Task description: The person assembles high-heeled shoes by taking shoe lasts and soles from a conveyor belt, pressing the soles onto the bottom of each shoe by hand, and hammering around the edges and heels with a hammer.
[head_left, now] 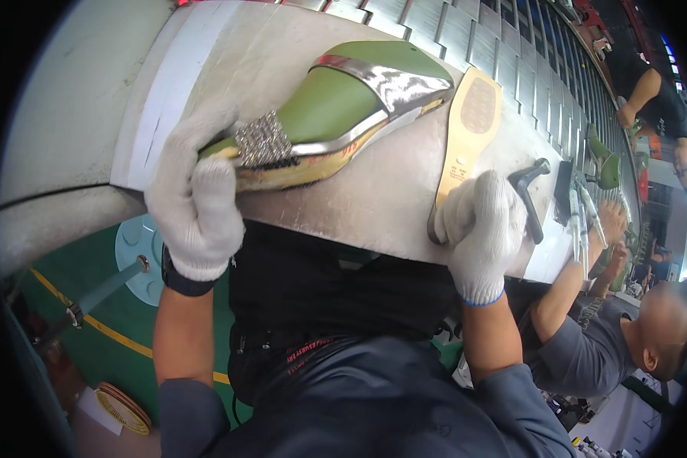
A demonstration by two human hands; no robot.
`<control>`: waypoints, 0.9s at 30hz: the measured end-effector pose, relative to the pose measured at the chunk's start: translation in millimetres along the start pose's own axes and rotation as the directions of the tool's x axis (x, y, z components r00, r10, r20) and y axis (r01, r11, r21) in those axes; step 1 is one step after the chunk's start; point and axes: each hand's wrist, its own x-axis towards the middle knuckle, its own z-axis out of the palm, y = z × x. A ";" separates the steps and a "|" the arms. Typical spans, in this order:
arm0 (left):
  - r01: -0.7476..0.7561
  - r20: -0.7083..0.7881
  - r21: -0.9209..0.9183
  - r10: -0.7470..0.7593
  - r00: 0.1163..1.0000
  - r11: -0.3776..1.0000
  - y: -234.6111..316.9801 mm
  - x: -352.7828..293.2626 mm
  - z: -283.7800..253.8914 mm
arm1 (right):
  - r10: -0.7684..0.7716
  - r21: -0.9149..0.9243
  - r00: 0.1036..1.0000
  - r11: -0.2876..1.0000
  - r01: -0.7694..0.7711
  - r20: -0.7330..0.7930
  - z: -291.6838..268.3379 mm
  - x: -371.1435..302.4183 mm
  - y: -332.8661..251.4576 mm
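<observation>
A green shoe last (324, 107) lies on its side on the worktable, fitted with a sandal upper. A shiny silver strap (393, 84) crosses its forefoot, and a glittering beaded band (263, 140) wraps the heel end. My left hand (195, 191), in a white knit glove, is closed round that heel end. My gloved right hand (487, 221) is curled at the heel end of a pale yellow shoe sole (475, 114). A dark metal tool (528, 200) with two curved arms sticks out beside that hand, apparently gripped in it; the palm is hidden.
A slatted metal conveyor (504, 57) runs beyond the worktable (359, 206). Another green last (603, 156) stands at the right, near slim tools (584, 210) and a co-worker's hand (611, 221). A blue round stool base (139, 259) stands at the lower left.
</observation>
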 end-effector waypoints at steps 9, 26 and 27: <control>0.063 0.017 0.108 -0.065 0.998 0.992 5.6 -3.1 0.5 | -0.026 0.066 0.998 0.998 0.022 0.063 -14.9 -6.5 10.8; 0.793 0.702 -0.285 -0.446 0.555 0.538 141.5 -98.7 64.1 | -0.373 -0.414 0.917 0.820 0.396 0.139 -45.8 -96.6 1.1; 0.847 0.748 -0.255 -0.459 0.479 0.467 141.6 -102.3 62.7 | -0.378 -0.377 0.911 0.829 0.413 0.167 -45.3 -112.7 3.8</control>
